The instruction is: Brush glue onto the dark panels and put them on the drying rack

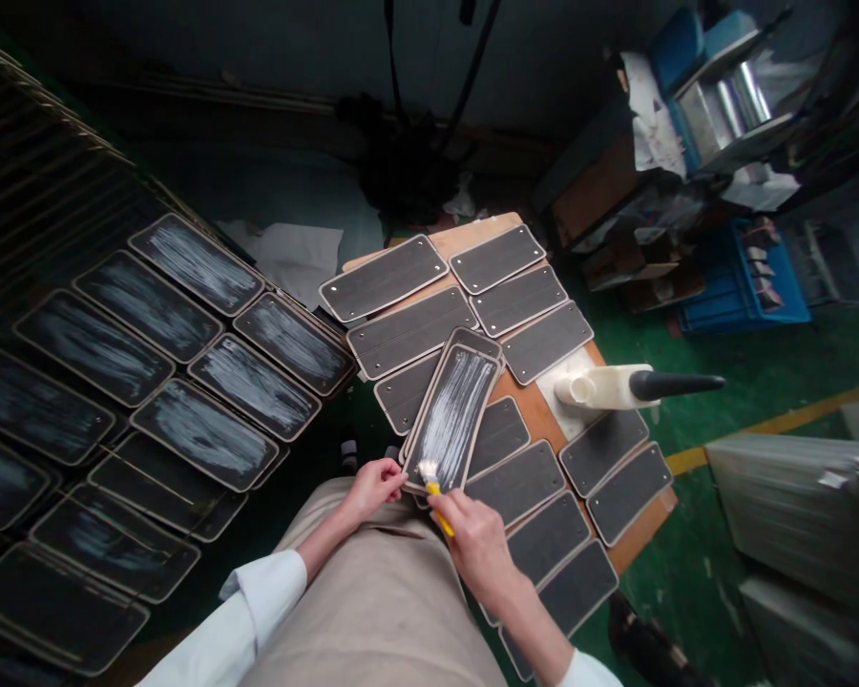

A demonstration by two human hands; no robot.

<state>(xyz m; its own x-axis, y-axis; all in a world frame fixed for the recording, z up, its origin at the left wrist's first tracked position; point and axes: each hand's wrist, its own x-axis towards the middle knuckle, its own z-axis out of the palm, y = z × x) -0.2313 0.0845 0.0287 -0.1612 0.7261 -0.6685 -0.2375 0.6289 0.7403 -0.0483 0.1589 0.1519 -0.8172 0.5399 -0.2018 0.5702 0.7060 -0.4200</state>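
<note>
A black rectangular panel with rounded corners and a pale border lies at a slant on top of other panels, its face streaked with white paste. My right hand is closed around the yellow handle of a brush, whose white bristles touch the near end of that panel. At the panel's lower left corner my left hand pinches the edge between thumb and fingers. Around it, several unstreaked black panels rest on a brown board.
On the left, a rack bears many similar panels, several streaked white. A cream bottle with a black nozzle lies on the board's right side. A blue crate stands on the green floor, and grey boxes stand at right.
</note>
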